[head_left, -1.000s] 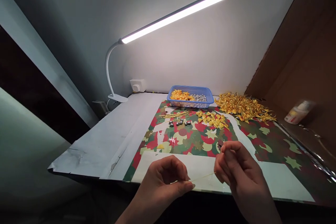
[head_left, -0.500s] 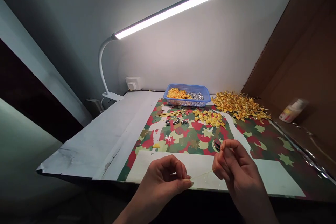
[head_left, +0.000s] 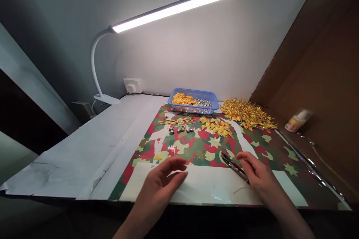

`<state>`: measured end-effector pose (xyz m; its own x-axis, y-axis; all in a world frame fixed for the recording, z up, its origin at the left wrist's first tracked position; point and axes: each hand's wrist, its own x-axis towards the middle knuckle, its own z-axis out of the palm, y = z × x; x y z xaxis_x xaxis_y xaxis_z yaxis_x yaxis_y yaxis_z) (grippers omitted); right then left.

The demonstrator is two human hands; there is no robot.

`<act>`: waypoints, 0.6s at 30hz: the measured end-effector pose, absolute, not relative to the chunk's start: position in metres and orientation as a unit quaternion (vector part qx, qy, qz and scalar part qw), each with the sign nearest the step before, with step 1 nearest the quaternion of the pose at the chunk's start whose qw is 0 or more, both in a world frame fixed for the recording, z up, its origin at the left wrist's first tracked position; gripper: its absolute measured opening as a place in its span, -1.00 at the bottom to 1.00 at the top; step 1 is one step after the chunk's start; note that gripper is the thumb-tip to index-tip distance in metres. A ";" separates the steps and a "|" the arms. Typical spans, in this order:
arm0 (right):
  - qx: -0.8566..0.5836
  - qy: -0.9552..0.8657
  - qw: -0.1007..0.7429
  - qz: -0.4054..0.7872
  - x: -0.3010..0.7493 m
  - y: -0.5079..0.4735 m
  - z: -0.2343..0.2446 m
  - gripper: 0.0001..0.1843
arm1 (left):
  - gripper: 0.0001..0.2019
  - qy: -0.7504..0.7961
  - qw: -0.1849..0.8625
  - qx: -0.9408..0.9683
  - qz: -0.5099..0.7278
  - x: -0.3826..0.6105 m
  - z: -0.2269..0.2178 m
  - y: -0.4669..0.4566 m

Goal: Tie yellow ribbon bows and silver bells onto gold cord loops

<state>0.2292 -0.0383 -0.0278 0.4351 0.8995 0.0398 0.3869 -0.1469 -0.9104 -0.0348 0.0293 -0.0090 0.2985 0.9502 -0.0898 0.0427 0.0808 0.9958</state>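
Observation:
My left hand point(head_left: 162, 183) hovers over the white strip at the table's front edge, thumb and fingers apart, with nothing between them. At the right, my right hand point(head_left: 260, 179) closes over the handles of dark pliers point(head_left: 231, 163) with some red on them. The plier jaws point away to the left on the patterned mat. My lower right fingers are hidden behind the hand. A short thin gold wire point(head_left: 239, 189) shows beside the lower edge of that hand; whether it is held or lying there, I cannot tell.
Gold wires point(head_left: 176, 121), silver beads point(head_left: 182, 130) and yellow folded pieces point(head_left: 215, 126) lie mid-mat. Behind them stands a blue basket point(head_left: 193, 109) of yellow pieces and silver beads. A gold heap point(head_left: 246, 114), a bottle point(head_left: 297, 121) and cardboard point(head_left: 316, 63) are at right. A lamp point(head_left: 179, 5) hangs above.
My hands have moved apart, and the thin wire no longer stretches between them. My left fingers have opened; my right hand has come down over the pliers. The view has shifted slightly.

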 end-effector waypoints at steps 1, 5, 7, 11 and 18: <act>-0.724 -0.471 0.442 0.243 0.234 -0.037 -0.031 -0.76 | -0.79 0.460 0.573 0.550 0.398 -0.037 -0.010 0.033; -0.775 -0.500 0.357 0.150 0.242 -0.031 -0.041 -0.83 | -0.70 0.497 0.548 0.529 0.416 -0.045 -0.015 0.041; -0.784 -0.513 0.326 0.128 0.244 -0.031 -0.041 -0.78 | -0.64 0.511 0.550 0.517 0.411 -0.049 -0.018 0.042; -0.790 -0.528 0.292 0.108 0.259 -0.031 -0.034 -0.79 | -0.55 0.520 0.571 0.489 0.406 -0.053 -0.023 0.045; -0.836 -0.456 0.291 0.089 0.337 -0.032 -0.051 -0.68 | -0.62 0.484 0.595 0.470 0.438 -0.052 -0.026 0.042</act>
